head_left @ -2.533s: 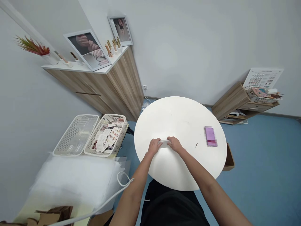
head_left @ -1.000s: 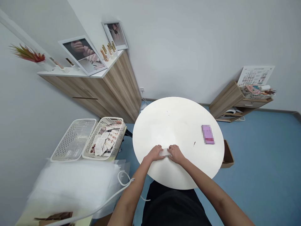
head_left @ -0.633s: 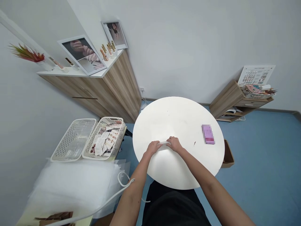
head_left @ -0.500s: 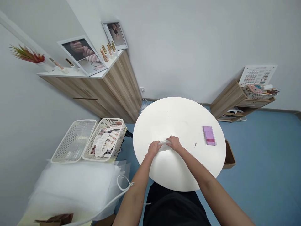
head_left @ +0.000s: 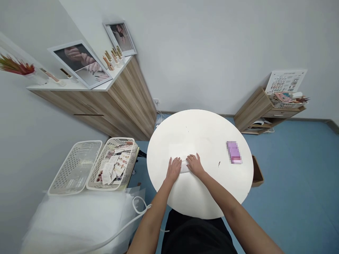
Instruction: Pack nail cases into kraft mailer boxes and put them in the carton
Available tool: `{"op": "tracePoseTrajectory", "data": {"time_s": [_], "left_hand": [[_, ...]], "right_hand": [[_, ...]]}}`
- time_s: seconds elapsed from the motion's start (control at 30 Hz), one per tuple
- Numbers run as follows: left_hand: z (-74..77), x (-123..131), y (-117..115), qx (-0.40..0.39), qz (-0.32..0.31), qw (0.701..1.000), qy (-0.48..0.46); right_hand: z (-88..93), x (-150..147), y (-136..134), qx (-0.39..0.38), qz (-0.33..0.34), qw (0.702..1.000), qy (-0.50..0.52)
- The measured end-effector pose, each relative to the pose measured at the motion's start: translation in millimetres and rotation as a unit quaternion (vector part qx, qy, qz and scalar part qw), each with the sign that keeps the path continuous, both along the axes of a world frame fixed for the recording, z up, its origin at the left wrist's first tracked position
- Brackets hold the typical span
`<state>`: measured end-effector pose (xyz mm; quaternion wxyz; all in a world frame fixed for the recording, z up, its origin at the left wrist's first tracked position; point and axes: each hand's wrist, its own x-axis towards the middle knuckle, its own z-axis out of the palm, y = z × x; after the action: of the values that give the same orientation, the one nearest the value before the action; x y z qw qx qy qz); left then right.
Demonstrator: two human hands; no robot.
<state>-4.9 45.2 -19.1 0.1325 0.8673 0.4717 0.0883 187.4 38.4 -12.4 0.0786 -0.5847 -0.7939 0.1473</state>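
A small white folded piece (head_left: 184, 167), perhaps a sheet or thin pouch, lies on the round white table (head_left: 212, 134) near its middle. My left hand (head_left: 173, 169) rests flat on its left end, fingers stretched forward and slightly apart. On its right end lies my right hand (head_left: 194, 164), likewise flat with fingers spread. Both palms face down, with the middle of the white piece showing between them. What it is made of cannot be made out.
A purple pixelated item (head_left: 234, 152) lies on the table's right side. To the left stand a basket of printed cards (head_left: 88, 183), a second white basket (head_left: 57, 178) and a stack of translucent sheets (head_left: 79, 218). A cardboard box (head_left: 258, 173) sits on the floor, right.
Both hands have gone from curled fingers gripping the white piece's ends to lying flat on it with fingers extended. The piece now looks flatter. The view has shifted slightly.
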Motion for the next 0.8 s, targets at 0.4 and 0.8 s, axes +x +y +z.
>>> {"op": "tracePoseTrajectory", "data": {"time_s": [0.4,0.8], "left_hand": [[-10.7,0,-30,-0.016,-0.094,0.995,0.005],[17.3,-6,13,-0.270,-0.060,0.958,-0.076]], "right_hand": [[-11.0,10,-47,-0.005,0.097,0.995,-0.030],[15.3,15,-28,-0.099,0.048,0.994,0.026]]}}
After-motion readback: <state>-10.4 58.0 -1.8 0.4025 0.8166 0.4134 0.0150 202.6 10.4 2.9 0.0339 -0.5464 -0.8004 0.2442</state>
